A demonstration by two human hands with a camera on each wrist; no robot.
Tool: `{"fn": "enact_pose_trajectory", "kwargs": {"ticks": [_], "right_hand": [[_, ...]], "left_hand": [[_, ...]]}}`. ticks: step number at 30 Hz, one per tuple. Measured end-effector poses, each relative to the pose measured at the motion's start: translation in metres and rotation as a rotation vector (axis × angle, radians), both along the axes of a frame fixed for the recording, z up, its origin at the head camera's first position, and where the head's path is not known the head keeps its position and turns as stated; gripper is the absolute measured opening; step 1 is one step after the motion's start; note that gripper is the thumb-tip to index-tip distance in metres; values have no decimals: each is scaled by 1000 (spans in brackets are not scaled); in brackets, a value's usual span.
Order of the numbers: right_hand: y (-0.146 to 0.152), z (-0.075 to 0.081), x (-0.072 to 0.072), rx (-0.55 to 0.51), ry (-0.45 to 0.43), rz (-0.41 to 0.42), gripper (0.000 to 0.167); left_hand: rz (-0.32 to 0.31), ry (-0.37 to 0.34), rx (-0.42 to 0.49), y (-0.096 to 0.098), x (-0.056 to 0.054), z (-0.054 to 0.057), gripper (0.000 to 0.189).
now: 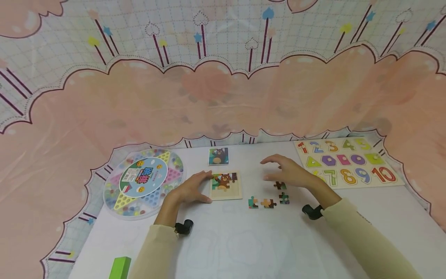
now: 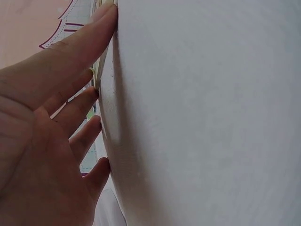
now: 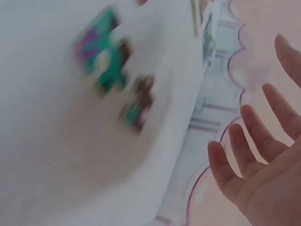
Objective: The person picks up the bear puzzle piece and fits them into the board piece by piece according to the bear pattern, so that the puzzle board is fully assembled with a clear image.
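A small wooden puzzle board point(image 1: 226, 195) shows a partly assembled brown bear. My left hand point(image 1: 189, 189) rests beside it, with thumb and fingertips touching its left edge near the corners. In the left wrist view the thumb point(image 2: 70, 59) and fingers stretch toward the board's rim, which shows only edge-on. My right hand point(image 1: 290, 171) hovers over the table right of the board, fingers spread, nothing in it. Loose jigsaw pieces lie below and near it, among them a green and purple piece point(image 1: 284, 198), a brown one point(image 1: 280, 185) and an orange one point(image 1: 268, 203).
A bear picture card point(image 1: 218, 156) lies behind the board. On the left is a round Chinese checkers set point(image 1: 143, 182); at the right, a number and shape board point(image 1: 348, 162). A green block point(image 1: 120, 267) lies at the near left. A patterned cloth point(image 1: 223, 100) hangs behind.
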State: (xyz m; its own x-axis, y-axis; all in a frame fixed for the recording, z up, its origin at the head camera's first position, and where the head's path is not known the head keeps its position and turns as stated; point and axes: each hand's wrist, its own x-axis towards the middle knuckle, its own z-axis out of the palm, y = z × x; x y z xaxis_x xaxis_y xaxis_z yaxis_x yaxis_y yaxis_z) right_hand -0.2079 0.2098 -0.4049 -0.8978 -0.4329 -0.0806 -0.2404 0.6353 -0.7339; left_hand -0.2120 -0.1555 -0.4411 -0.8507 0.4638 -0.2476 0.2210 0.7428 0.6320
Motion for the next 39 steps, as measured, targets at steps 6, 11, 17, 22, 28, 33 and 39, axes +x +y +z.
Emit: {"fn": "enact_pose_trajectory", "kwargs": {"ticks": [6,11,17,22,28,33,39], "right_hand": [[31,-13,12,-17,-52,-46,55],[45,-25,18,-11,-111,-59,56],[50,-39,17,4,-120,-38,52],[50,-43,13,32,-100,-47,45],[51,-48,9,41,-59,-41,41],[49,-52,8,55,-26,-41,37],[44,-51,7,85,2,-29,31]], "left_hand": [[-10,12,-1,-1,0,-1,90],[-6,13,0,-2,0,-1,90],[-7,18,-4,-3,0,-1,92],[-10,18,2,-2,0,0,91],[-15,24,3,-1,0,0,90],[-16,18,4,-1,0,0,91],[-6,2,9,0,1,0,90]]}}
